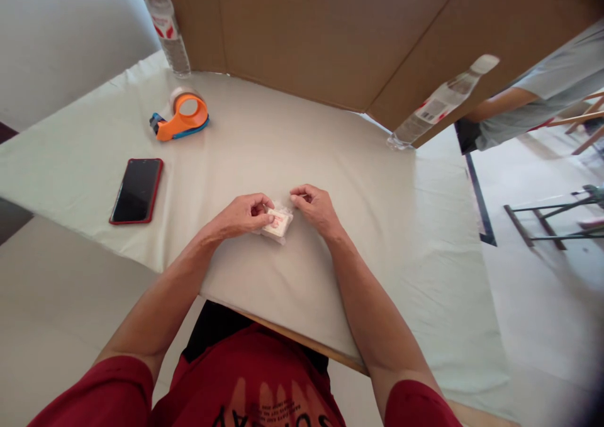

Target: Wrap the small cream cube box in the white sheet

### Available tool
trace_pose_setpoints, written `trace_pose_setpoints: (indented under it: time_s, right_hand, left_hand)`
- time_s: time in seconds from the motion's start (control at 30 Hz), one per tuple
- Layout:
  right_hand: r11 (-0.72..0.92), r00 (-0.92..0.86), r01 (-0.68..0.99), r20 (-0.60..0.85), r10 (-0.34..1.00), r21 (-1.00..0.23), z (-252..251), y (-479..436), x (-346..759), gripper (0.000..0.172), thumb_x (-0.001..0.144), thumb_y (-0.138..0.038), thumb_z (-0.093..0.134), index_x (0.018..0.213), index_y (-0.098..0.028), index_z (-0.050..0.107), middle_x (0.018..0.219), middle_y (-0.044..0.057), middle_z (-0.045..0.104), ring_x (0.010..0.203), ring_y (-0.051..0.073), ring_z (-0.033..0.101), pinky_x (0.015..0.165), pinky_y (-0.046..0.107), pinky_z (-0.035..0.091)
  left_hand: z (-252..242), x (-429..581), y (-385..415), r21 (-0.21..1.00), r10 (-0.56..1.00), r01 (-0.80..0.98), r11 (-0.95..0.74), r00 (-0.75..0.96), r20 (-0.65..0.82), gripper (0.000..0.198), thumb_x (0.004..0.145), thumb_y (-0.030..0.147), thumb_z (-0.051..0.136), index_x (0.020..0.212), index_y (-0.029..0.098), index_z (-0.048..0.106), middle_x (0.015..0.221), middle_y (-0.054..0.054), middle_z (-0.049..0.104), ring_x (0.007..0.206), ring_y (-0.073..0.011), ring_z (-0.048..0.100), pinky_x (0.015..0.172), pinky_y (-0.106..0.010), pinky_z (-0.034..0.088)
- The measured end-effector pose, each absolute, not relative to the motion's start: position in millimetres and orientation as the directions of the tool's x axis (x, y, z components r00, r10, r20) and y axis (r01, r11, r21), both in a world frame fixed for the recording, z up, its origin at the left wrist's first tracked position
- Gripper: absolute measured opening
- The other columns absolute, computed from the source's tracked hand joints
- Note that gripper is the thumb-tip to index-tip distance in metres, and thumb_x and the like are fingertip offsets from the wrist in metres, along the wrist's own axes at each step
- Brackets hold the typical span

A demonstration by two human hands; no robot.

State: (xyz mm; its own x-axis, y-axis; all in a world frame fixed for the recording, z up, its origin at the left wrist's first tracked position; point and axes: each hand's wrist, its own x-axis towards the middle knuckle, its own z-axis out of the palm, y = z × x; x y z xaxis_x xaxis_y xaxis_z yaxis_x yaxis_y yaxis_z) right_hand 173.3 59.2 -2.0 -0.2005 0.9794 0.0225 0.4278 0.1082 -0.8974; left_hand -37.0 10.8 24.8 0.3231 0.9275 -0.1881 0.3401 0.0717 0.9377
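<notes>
A small pale packet with red print (pixel 279 224), in loose clear plastic, lies near the front of the cloth-covered table (pixel 302 144). My left hand (pixel 246 214) is closed on its left side, the thumb resting on the top face. Just to the right and a little farther back, my right hand (pixel 315 205) is held in a pinch, its fingertips close to the edge of the clear wrap. Whatever sits between those right fingertips, if anything, is too small to make out.
To the left lie a phone in a red case (pixel 136 191) and an orange tape dispenser (pixel 184 117). Water bottles stand at the back left (pixel 167 31) and back right (pixel 441 106), beside a tall cardboard panel (pixel 302 31). Another person's arm (pixel 503 103) shows beyond the panel.
</notes>
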Motion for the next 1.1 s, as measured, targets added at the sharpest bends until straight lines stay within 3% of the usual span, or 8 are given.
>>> trace_pose_setpoints:
  time_s: [0.13,0.27,0.37,0.53,0.73,0.83,0.93,1.1]
  right_hand:
    - [0.101,-0.281,0.554,-0.072,0.957,-0.827,9.2,58.2,181.0,0.024,0.076,-0.034,0.066,0.094,-0.018,0.069,0.077,0.002,0.068,0.07,0.016,0.057,0.066,0.029,0.043]
    - [0.139,-0.391,0.659,-0.178,0.903,-0.739,18.0,54.6,179.6,0.015,0.073,-0.033,0.07,0.079,-0.019,0.069,0.069,0.0,0.064,0.065,0.015,0.054,0.06,0.027,0.035]
    - [0.119,-0.412,0.639,-0.208,0.887,-0.76,17.6,53.4,176.6,0.013,0.074,-0.031,0.067,0.07,-0.019,0.067,0.064,-0.002,0.061,0.062,0.013,0.05,0.058,0.027,0.032]
    - [0.131,-0.318,0.46,-0.025,0.948,-0.878,14.6,54.2,174.2,0.011,0.073,-0.029,0.065,0.069,-0.019,0.065,0.068,-0.002,0.062,0.066,0.013,0.052,0.064,0.027,0.039]
    - [0.236,-0.127,0.296,0.206,0.97,-0.926,20.4,53.5,171.5,0.01,0.078,-0.03,0.064,0.076,-0.021,0.066,0.079,0.0,0.065,0.071,0.014,0.054,0.071,0.029,0.044]
    - [0.241,-0.109,0.252,0.22,0.969,-0.937,22.0,52.4,170.1,0.01,0.079,-0.03,0.065,0.077,-0.021,0.066,0.076,-0.001,0.063,0.067,0.013,0.051,0.068,0.029,0.043]
    - [0.242,-0.13,0.198,0.22,0.967,-0.95,23.9,51.2,168.8,0.01,0.08,-0.031,0.067,0.077,-0.021,0.065,0.071,-0.002,0.059,0.066,0.012,0.048,0.065,0.029,0.04]
    - [0.22,-0.151,0.104,0.203,0.967,-0.97,27.7,50.3,166.7,0.016,0.081,-0.036,0.068,0.078,-0.022,0.063,0.072,-0.003,0.059,0.066,0.012,0.049,0.064,0.028,0.042]
  left_hand:
    - [25.9,-37.5,9.9,0.941,0.926,0.332,0.066,0.33,-0.182,0.023,0.073,0.033,0.066,0.09,0.017,0.064,0.065,0.005,0.05,0.06,-0.01,0.044,0.055,-0.022,0.032]
    - [26.3,-36.6,9.3,0.947,0.921,0.317,0.054,0.351,-0.17,0.02,0.071,0.029,0.067,0.085,0.017,0.062,0.065,0.005,0.051,0.06,-0.0094,0.044,0.055,-0.022,0.032]
    - [26.8,-35.4,8.7,0.949,0.919,0.313,0.039,0.362,-0.157,0.018,0.07,0.028,0.068,0.083,0.017,0.06,0.063,0.006,0.051,0.058,-0.0091,0.044,0.054,-0.022,0.032]
    - [28.6,-33.8,6.8,0.954,0.944,0.296,-0.051,0.327,-0.051,0.017,0.069,0.025,0.066,0.083,0.018,0.061,0.063,0.005,0.054,0.059,-0.0097,0.046,0.057,-0.022,0.036]
    - [26.7,-35.2,9.1,0.961,0.965,0.233,-0.15,0.244,0.092,0.022,0.073,0.032,0.064,0.091,0.018,0.064,0.067,0.004,0.052,0.06,-0.0104,0.047,0.059,-0.024,0.041]
    - [21.6,-37.3,12.4,0.931,0.966,0.283,-0.231,0.182,0.184,0.021,0.075,0.034,0.065,0.089,0.019,0.066,0.081,-0.001,0.059,0.073,-0.0139,0.055,0.069,-0.027,0.048]
    - [16.0,-38.5,14.6,0.902,0.957,0.322,-0.286,0.143,0.253,0.022,0.075,0.035,0.066,0.091,0.02,0.068,0.112,-0.008,0.064,0.097,-0.0194,0.06,0.085,-0.033,0.051]
    - [13.0,-37.4,14.4,0.935,0.953,0.287,-0.209,0.275,0.129,0.021,0.077,0.036,0.066,0.09,0.02,0.069,0.133,-0.011,0.06,0.117,-0.0249,0.059,0.103,-0.04,0.047]
